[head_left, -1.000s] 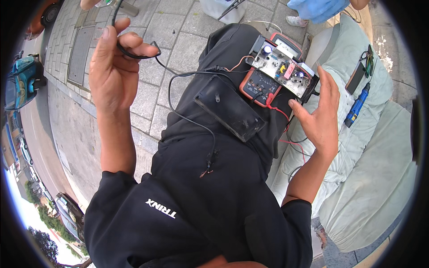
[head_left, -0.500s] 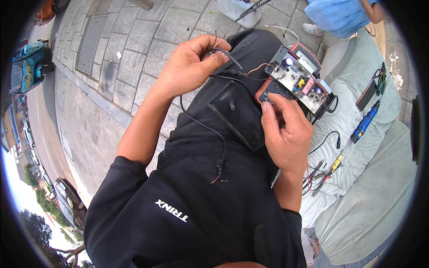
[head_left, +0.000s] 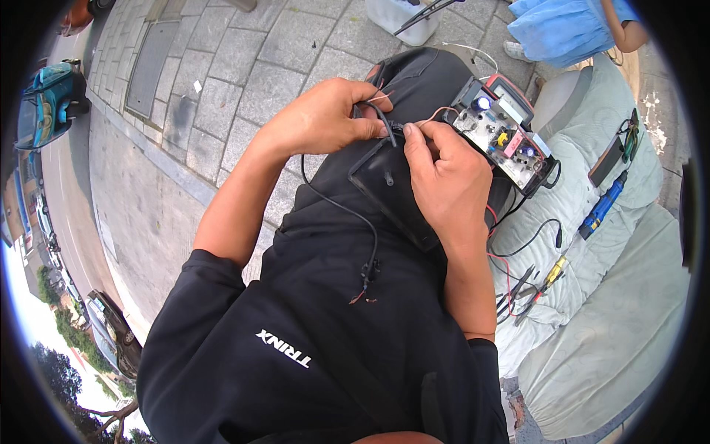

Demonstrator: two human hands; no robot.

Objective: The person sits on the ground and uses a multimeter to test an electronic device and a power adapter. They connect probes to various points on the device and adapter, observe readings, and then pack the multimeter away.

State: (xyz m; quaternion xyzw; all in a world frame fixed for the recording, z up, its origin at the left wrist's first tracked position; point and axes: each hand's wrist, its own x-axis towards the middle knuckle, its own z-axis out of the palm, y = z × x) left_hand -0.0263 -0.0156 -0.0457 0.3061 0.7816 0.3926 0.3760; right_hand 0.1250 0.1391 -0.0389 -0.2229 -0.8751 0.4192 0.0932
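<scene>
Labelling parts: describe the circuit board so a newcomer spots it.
Find the dark trousers, then the right hand. Up and right of that hand is the circuit board. Unlike the plain black cover nearby, it's pale and crowded with small parts, one yellow.

Paving slabs (head_left: 285, 48) and vehicles (head_left: 48, 111) show a street (head_left: 68, 174).

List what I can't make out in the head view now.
In the head view:
What the right hand holds, if anything, beside the black cable: covered by the hand itself.
Multimeter, lower half: hidden by circuit board and right hand.
Bare wire ends over the shirt: too small to count strands.
Person in blue: cut off by upper edge.
</scene>
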